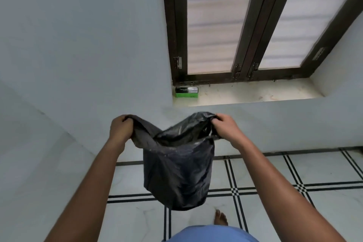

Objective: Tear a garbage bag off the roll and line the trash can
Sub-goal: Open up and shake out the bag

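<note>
Garbage bag (176, 171), torn free, hangs in midair over the tiled floor (265, 173), its mouth pulled open by 2 clenched hands, left hand (120, 128) and right hand (226, 128); lining remains, no can visible; green box (186, 92) on the sill beyond.

Dark-framed window (249, 25) above stone sill (255, 94), striped floor tiles (275, 173)

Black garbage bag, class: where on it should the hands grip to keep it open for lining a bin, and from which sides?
Grip the black garbage bag at its gathered mouth rim, from opposite sides. The left hand and right hand already hold it so, leaving the mouth open and the body hanging.
</note>
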